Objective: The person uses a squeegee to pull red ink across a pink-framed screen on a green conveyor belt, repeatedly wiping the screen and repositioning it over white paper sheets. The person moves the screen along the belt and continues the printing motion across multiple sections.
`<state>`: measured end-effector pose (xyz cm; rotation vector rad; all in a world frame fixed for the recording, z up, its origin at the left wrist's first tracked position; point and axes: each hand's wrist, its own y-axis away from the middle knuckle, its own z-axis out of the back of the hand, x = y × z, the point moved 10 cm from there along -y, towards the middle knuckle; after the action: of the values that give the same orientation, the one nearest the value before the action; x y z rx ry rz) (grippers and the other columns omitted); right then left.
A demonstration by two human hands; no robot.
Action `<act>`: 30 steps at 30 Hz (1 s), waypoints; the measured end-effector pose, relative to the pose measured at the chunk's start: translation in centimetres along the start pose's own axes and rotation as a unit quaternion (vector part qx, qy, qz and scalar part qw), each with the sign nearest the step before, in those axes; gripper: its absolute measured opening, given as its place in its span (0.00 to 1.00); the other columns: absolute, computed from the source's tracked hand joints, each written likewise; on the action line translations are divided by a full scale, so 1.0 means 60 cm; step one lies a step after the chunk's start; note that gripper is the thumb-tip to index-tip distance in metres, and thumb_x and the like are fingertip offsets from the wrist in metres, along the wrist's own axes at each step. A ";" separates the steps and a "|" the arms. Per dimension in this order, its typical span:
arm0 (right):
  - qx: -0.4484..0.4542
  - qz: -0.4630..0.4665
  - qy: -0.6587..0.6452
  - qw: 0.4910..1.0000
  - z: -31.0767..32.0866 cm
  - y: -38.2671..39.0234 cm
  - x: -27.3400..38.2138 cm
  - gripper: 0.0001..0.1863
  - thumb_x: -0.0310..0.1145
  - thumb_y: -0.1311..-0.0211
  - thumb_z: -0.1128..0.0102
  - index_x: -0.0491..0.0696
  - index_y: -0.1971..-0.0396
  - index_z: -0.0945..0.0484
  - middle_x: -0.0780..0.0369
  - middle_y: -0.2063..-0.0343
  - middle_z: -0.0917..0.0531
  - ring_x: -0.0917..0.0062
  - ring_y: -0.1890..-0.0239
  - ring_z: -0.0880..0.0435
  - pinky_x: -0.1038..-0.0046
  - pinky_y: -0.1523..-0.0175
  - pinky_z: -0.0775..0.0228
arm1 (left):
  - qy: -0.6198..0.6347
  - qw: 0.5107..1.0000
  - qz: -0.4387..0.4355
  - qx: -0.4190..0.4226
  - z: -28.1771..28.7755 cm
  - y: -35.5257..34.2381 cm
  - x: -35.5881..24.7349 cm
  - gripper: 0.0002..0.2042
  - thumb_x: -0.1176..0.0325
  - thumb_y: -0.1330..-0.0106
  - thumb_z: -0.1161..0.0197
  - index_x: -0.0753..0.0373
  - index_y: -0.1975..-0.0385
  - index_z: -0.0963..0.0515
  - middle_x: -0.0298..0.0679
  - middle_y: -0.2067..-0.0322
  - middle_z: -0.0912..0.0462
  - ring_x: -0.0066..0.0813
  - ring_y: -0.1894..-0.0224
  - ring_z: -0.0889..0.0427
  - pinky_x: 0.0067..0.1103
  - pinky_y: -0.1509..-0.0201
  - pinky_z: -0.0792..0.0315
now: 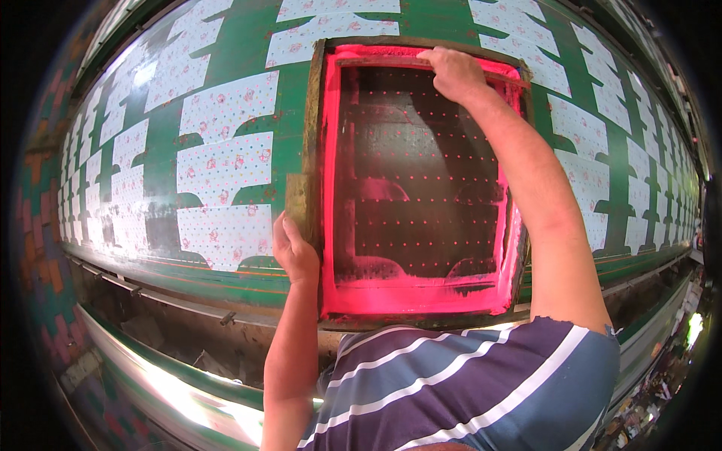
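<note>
Squeegee (pixel 383 62) lies crosswise at far end of printing screen (pixel 421 180), clasped by right hand (pixel 456 74); left hand (pixel 297 252) grasps screen's left-side wooden block (pixel 299 197)

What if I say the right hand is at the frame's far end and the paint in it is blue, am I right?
Not quite: the paint is pink, not blue, as the head view shows. The right hand is at the frame's far end.
</note>
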<state>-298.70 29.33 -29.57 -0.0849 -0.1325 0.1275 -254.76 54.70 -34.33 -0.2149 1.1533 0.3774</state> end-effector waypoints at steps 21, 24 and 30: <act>0.121 0.070 -0.017 0.990 0.028 0.182 0.098 0.24 0.28 0.42 0.40 0.57 0.46 0.08 0.53 0.52 0.06 0.54 0.47 0.07 0.47 0.42 0.14 | -0.033 0.999 -0.023 0.008 -0.003 -0.016 0.015 0.20 0.59 0.10 0.48 0.72 0.45 0.17 0.47 0.57 0.12 0.38 0.54 0.16 0.33 0.43 0.23; 0.159 0.044 -0.031 0.986 0.025 0.280 0.138 0.21 0.30 0.38 0.34 0.57 0.45 0.09 0.56 0.50 0.07 0.54 0.46 0.08 0.48 0.40 0.15 | -0.022 0.999 -0.028 0.013 -0.004 -0.016 0.006 0.19 0.59 0.11 0.46 0.72 0.48 0.17 0.45 0.61 0.14 0.37 0.58 0.19 0.33 0.47 0.24; 0.132 0.036 -0.051 0.989 0.049 0.477 0.233 0.20 0.27 0.39 0.35 0.59 0.48 0.08 0.56 0.55 0.07 0.55 0.50 0.07 0.49 0.44 0.14 | 0.020 1.000 -0.021 0.002 -0.006 -0.029 0.028 0.21 0.58 0.16 0.38 0.72 0.39 0.16 0.54 0.46 0.09 0.46 0.43 0.11 0.35 0.34 0.21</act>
<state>-288.83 59.70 -27.53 0.1814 -0.2139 0.2202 -253.81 53.30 -36.09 -0.2439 1.1868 0.3353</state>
